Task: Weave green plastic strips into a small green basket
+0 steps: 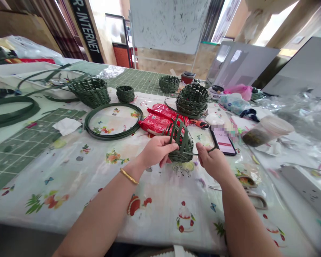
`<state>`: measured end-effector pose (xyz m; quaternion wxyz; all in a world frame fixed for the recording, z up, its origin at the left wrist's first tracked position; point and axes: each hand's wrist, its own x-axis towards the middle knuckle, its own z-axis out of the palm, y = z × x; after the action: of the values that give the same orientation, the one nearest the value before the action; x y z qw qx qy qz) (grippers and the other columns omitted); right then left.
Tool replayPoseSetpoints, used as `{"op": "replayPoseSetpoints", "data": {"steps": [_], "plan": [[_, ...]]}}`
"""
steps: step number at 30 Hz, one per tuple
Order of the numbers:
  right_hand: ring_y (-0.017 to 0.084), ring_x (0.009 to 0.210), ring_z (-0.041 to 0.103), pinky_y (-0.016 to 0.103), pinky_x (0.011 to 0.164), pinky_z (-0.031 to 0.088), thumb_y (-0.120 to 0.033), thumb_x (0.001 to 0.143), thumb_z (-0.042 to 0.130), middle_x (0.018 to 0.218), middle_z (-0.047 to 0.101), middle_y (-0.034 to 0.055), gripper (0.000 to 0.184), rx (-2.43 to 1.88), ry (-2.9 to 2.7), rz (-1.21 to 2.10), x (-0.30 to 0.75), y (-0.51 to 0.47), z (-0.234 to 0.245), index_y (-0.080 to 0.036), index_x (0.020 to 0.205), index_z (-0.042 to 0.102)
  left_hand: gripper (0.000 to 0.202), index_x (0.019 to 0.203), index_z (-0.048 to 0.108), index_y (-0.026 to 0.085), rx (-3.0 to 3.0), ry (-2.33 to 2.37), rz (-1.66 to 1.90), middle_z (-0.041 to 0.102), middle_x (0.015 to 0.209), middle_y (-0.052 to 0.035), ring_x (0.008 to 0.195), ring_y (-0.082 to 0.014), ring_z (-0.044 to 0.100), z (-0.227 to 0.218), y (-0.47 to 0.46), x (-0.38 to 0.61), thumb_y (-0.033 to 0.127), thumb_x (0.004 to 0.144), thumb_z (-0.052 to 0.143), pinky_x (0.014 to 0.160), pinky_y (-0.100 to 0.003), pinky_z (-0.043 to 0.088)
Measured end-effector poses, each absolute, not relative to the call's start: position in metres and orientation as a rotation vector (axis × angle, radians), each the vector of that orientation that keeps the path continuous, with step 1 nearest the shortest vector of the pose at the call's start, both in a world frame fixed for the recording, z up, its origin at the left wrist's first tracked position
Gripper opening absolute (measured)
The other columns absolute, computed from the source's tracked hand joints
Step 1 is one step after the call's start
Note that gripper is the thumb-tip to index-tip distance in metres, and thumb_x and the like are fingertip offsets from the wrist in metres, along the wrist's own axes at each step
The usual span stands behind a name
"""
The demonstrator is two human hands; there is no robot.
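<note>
Left fingers clench half-woven green basket, upright spokes held clear; right fingers pinch strip alongside.

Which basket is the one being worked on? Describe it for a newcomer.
On the floral tablecloth, look just in front of the red packets. The small green woven basket is gripped in the left hand. It's the only basket in hand, and its loose strips stick up unfinished.

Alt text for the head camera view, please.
Two bare hands hold a half-woven green basket above a floral tablecloth, its upright strips loose. The left hand grips it; the right hand pinches a thin strip. More woven baskets and red packets lie beyond.
</note>
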<state>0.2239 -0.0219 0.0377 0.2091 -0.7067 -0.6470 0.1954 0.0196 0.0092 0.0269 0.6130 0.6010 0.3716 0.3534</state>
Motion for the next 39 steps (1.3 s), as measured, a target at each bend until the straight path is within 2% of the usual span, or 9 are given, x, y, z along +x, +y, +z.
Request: {"op": "replayPoseSetpoints", "data": {"steps": [5, 8, 11, 14, 18, 21, 30, 35, 39], "plan": [[0.012, 0.039, 0.045, 0.026, 0.048, 0.033, -0.061, 0.085, 0.028, 0.036, 0.045, 0.0002, 0.063, -1.935, -1.769, 0.743, 0.229, -0.016, 0.026, -0.020, 0.040, 0.043, 0.006, 0.078, 0.054, 0.015, 1.390, 0.765, 0.735, 0.055, 0.048, 0.0068, 0.031, -0.0054, 0.049, 0.030, 0.009, 0.016, 0.020, 0.079, 0.054, 0.050, -0.023, 0.050], [0.012, 0.041, 0.046, 0.026, 0.047, 0.034, -0.064, 0.080, 0.038, 0.040, 0.048, -0.0004, 0.057, -1.927, -1.693, 0.753, 0.233, -0.013, 0.024, -0.019, 0.047, 0.049, 0.006, 0.080, 0.056, 0.014, 1.427, 0.851, 0.704, 0.058, 0.058, 0.0048, 0.033, -0.0056, 0.050, 0.031, 0.008, 0.016, 0.015, 0.075, 0.056, 0.037, -0.018, 0.042], [0.016, 0.055, 0.056, 0.029, 0.053, 0.041, -0.058, 0.070, 0.059, 0.072, 0.064, 0.0050, 0.045, -1.788, -1.506, 0.491, 0.238, -0.013, 0.027, -0.017, 0.087, 0.060, 0.008, 0.079, 0.059, 0.014, 1.483, 0.978, 0.702, 0.055, 0.055, 0.0051, 0.032, -0.0047, 0.045, 0.032, 0.008, 0.018, 0.013, 0.072, 0.056, 0.029, -0.016, 0.032], [0.027, 0.093, 0.059, 0.044, 0.080, 0.043, -0.044, 0.068, 0.068, 0.110, 0.060, 0.0149, 0.056, -1.602, -1.360, -0.173, 0.238, -0.019, 0.036, -0.017, 0.114, 0.052, 0.009, 0.077, 0.060, 0.014, 1.505, 1.030, 0.726, 0.055, 0.055, 0.0051, 0.036, -0.0043, 0.044, 0.032, 0.007, 0.020, 0.011, 0.070, 0.057, 0.032, -0.016, 0.033], [0.024, 0.091, 0.060, 0.045, 0.096, 0.031, -0.036, 0.079, 0.061, 0.087, 0.068, 0.0065, 0.017, -1.428, -1.749, -0.418, 0.222, -0.036, 0.044, -0.022, 0.087, 0.063, 0.010, 0.077, 0.062, 0.015, 1.536, 1.030, 0.756, 0.056, 0.056, 0.0043, 0.043, -0.0057, 0.046, 0.031, 0.007, 0.022, 0.012, 0.069, 0.056, 0.038, -0.017, 0.036], [0.022, 0.084, 0.061, 0.050, 0.101, 0.020, -0.041, 0.080, 0.059, 0.077, 0.070, -0.0006, 0.020, -1.487, -2.193, -0.163, 0.207, -0.046, 0.043, -0.025, 0.070, 0.064, 0.012, 0.077, 0.062, 0.015, 1.615, 1.029, 0.756, 0.059, 0.059, 0.0037, 0.046, -0.0066, 0.047, 0.029, 0.008, 0.021, 0.011, 0.070, 0.055, 0.043, -0.018, 0.038], [0.031, 0.102, 0.057, 0.064, 0.100, 0.009, -0.042, 0.084, 0.052, 0.093, 0.071, 0.0022, 0.026, -1.715, -2.312, -0.066, 0.217, -0.058, 0.038, -0.028, 0.104, 0.060, 0.013, 0.072, 0.063, 0.017, 1.910, 1.065, 0.631, 0.062, 0.065, 0.0028, 0.060, -0.0115, 0.054, 0.024, 0.011, 0.017, 0.009, 0.070, 0.053, 0.056, -0.022, 0.040], [0.035, 0.100, 0.058, 0.069, 0.097, 0.005, -0.038, 0.084, 0.054, 0.092, 0.071, 0.0003, 0.016, -1.772, -2.436, -0.229, 0.220, -0.063, 0.027, -0.030, 0.088, 0.067, 0.012, 0.072, 0.062, 0.018, 2.061, 1.123, 0.527, 0.065, 0.073, 0.0002, 0.071, -0.0156, 0.057, 0.023, 0.010, 0.018, 0.012, 0.072, 0.052, 0.063, -0.025, 0.040], [0.029, 0.088, 0.064, 0.062, 0.095, 0.023, -0.032, 0.088, 0.048, 0.083, 0.072, 0.0032, 0.019, -1.819, -2.539, -0.056, 0.215, -0.059, 0.031, -0.026, 0.090, 0.066, 0.009, 0.068, 0.059, 0.018, 2.102, 1.183, 0.530, 0.063, 0.068, 0.0010, 0.067, -0.0154, 0.056, 0.022, 0.010, 0.019, 0.015, 0.073, 0.053, 0.060, -0.026, 0.038]]}}
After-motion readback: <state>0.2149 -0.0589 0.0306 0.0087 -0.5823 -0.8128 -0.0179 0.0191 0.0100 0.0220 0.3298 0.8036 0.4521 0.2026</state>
